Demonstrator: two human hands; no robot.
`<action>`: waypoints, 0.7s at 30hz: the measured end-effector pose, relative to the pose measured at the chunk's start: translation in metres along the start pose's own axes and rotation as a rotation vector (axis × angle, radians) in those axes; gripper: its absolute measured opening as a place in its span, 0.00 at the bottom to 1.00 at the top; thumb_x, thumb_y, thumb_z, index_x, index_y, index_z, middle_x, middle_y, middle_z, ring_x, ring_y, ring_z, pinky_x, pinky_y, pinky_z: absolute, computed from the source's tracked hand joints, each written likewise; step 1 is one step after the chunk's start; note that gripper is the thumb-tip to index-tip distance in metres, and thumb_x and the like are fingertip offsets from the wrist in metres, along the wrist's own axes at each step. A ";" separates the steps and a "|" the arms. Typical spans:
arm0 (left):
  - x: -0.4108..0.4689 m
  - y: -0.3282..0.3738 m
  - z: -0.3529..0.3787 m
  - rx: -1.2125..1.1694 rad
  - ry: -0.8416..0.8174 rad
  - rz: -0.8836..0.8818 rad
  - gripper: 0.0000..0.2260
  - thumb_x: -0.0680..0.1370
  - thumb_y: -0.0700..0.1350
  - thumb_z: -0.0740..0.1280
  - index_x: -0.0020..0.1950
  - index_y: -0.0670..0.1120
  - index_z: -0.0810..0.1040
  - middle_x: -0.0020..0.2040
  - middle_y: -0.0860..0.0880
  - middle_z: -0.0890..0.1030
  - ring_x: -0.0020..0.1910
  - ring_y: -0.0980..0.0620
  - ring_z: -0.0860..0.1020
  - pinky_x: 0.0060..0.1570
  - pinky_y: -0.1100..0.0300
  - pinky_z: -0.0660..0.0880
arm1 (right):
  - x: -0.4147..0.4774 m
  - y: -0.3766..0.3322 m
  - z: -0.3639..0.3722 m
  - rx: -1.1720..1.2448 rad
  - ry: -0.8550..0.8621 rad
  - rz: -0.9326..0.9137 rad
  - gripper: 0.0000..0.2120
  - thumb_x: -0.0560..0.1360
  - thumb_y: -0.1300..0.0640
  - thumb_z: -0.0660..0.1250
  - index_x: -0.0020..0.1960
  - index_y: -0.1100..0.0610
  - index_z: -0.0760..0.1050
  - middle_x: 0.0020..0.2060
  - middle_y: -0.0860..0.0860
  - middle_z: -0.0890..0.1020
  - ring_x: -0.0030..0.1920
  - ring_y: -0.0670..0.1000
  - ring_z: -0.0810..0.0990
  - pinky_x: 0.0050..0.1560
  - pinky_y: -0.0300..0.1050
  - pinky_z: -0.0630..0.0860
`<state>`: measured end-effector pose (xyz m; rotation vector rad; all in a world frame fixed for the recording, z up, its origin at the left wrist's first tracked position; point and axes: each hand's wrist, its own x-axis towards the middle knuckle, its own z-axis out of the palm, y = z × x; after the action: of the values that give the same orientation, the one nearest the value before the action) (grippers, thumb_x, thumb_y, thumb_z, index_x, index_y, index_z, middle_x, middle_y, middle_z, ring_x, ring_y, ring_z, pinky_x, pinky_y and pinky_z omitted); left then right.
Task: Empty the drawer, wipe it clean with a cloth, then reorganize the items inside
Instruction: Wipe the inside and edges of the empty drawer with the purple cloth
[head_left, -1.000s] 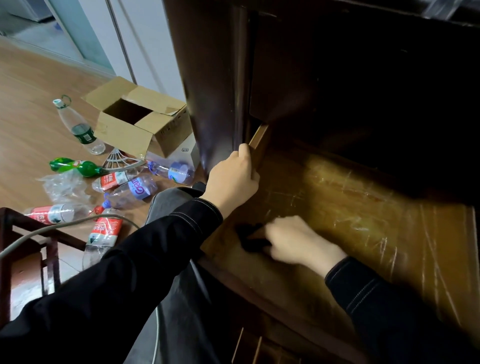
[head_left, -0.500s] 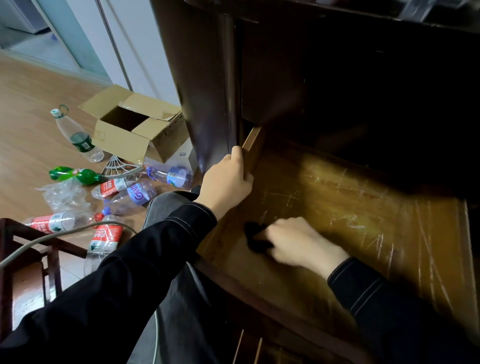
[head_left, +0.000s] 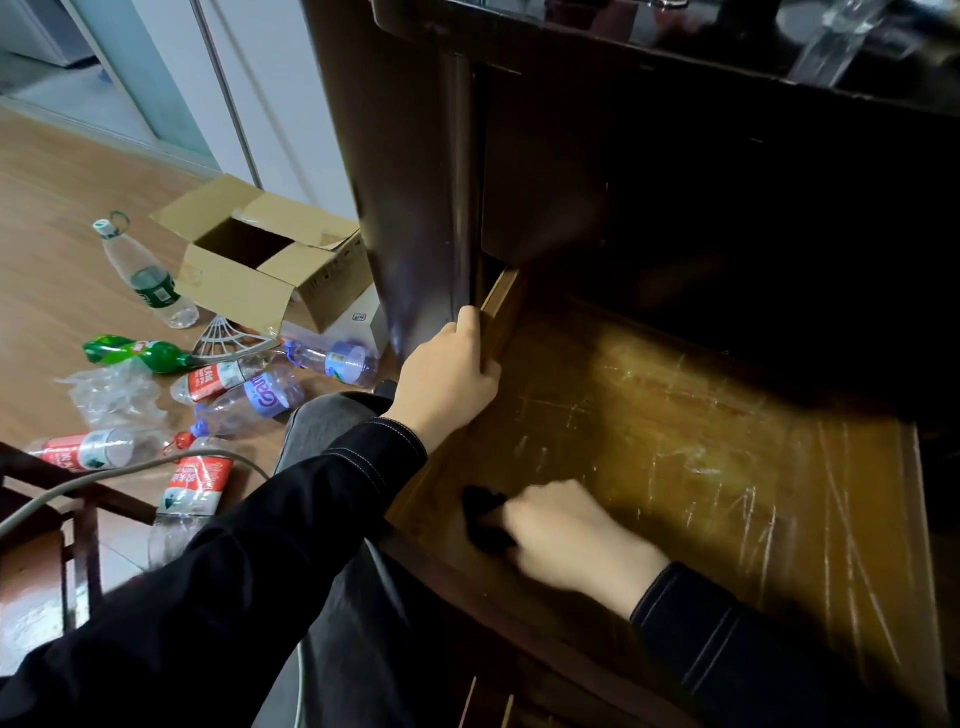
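Note:
The wooden drawer (head_left: 701, 447) is pulled out of a dark cabinet (head_left: 410, 208), and its scratched yellow-brown bottom holds nothing but the cloth. My left hand (head_left: 447, 374) grips the drawer's left side wall near its back end. My right hand (head_left: 566, 530) is inside the drawer at the front left corner and holds a small black cloth (head_left: 483, 519) pressed to the bottom. Most of the cloth is hidden under my fingers.
On the wood floor to the left lie several plastic bottles (head_left: 249, 395), a green bottle (head_left: 145, 353), a crumpled plastic bag (head_left: 114, 389), a white fan (head_left: 228, 338) and an open cardboard box (head_left: 260, 265). A dark wooden chair frame (head_left: 67, 514) and a grey cable (head_left: 104, 473) sit at lower left.
My right hand with the black cloth has shifted slightly within the drawer's front left corner. My left hand has kept its grip on the drawer's side. The camera has tilted a little.

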<state>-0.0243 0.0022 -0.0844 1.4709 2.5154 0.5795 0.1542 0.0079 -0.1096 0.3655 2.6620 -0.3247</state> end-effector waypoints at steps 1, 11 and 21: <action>0.000 -0.001 0.000 -0.002 0.001 0.000 0.17 0.79 0.49 0.63 0.65 0.45 0.64 0.49 0.45 0.77 0.44 0.43 0.79 0.46 0.47 0.80 | -0.002 -0.006 0.003 0.033 -0.055 -0.064 0.02 0.77 0.59 0.65 0.46 0.55 0.76 0.41 0.56 0.80 0.43 0.61 0.81 0.40 0.49 0.70; -0.002 0.000 0.000 -0.032 0.027 0.009 0.16 0.78 0.49 0.64 0.61 0.45 0.65 0.48 0.45 0.76 0.45 0.40 0.78 0.43 0.51 0.75 | 0.014 0.023 -0.006 -0.088 0.113 0.108 0.12 0.77 0.60 0.64 0.59 0.54 0.79 0.43 0.53 0.82 0.43 0.56 0.83 0.39 0.48 0.75; -0.001 0.000 -0.004 -0.045 0.000 -0.008 0.20 0.79 0.50 0.64 0.68 0.46 0.64 0.52 0.45 0.78 0.48 0.42 0.79 0.49 0.47 0.80 | 0.033 0.044 -0.012 0.018 0.124 0.167 0.17 0.80 0.53 0.64 0.68 0.48 0.75 0.50 0.50 0.82 0.44 0.53 0.82 0.42 0.47 0.78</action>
<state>-0.0251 -0.0002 -0.0808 1.4452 2.4899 0.6303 0.1343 0.0592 -0.1213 0.6281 2.7270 -0.2824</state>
